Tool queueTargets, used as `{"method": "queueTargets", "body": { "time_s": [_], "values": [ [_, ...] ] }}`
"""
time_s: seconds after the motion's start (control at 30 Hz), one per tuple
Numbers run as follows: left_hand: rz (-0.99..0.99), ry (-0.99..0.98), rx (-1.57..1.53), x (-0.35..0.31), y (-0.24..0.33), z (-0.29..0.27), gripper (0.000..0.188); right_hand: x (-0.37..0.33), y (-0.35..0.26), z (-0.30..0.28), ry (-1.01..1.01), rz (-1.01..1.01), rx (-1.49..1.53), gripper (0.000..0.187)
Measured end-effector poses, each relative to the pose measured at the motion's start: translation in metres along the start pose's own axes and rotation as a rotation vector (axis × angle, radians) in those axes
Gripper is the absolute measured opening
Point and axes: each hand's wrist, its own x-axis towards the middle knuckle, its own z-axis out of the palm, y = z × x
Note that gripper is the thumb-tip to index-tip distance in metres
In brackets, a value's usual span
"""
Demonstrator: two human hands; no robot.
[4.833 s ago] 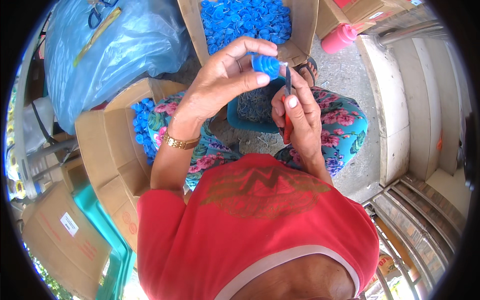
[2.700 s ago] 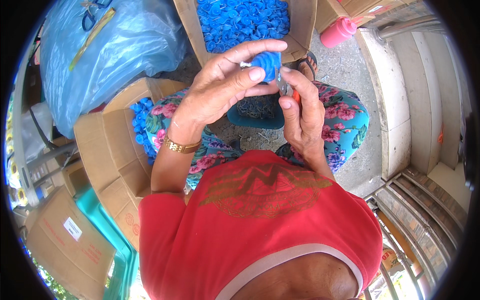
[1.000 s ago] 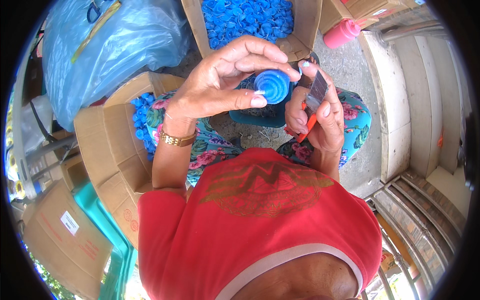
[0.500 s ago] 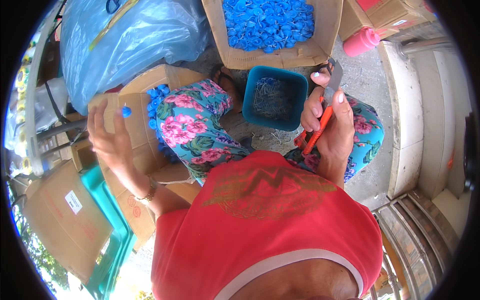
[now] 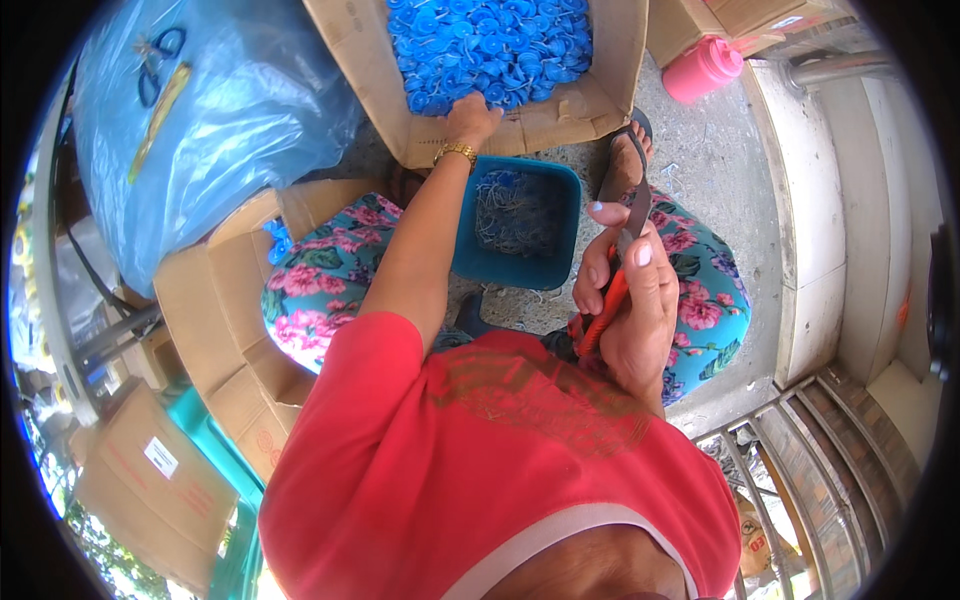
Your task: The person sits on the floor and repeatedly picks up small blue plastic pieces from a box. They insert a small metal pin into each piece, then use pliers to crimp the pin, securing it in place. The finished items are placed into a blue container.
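My left hand (image 5: 473, 121) reaches over the near wall of a cardboard box (image 5: 560, 128) at the far side. Its fingertips dip among small round blue plastic pieces (image 5: 490, 50) with thin pale stems, so its grip is hidden. In my right hand (image 5: 640, 315), above my right knee, is an orange-handled knife (image 5: 606, 312), its dark blade pointing away from me. Between my legs stands a teal bin (image 5: 510, 272) with thin pale trimmings inside. A second cardboard box (image 5: 205, 290) sits by my left leg, with a few blue pieces (image 5: 278, 241) showing in it.
A large blue plastic bag (image 5: 250, 110) fills the far left, with scissors (image 5: 155, 68) and a yellow strip on top. A pink bottle (image 5: 702, 70) stands at the far right beside a pale step (image 5: 800, 220). Metal rails (image 5: 800, 470) run at the near right.
My left hand was spread open over the left box, a blue piece in the air beside it; now it is in the far box. My right hand still holds the knife.
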Motion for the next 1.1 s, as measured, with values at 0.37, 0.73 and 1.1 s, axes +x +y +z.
{"method": "queueTargets", "body": {
  "time_s": [0.37,0.73,1.1],
  "values": [
    [0.106,-0.015,-0.208,-0.007,-0.002,-0.004,0.040,0.002,0.000,-0.002,-0.033,0.057,-0.180,0.035],
    [0.572,-0.466,-0.877,-0.168,0.069,-0.172,0.034,0.002,0.005,0.010,-0.107,0.138,0.101,0.047],
    [0.806,-0.292,-0.745,-0.232,0.078,-0.197,0.041,-0.006,0.003,0.006,-0.284,0.076,0.343,0.047]
  ]
}}
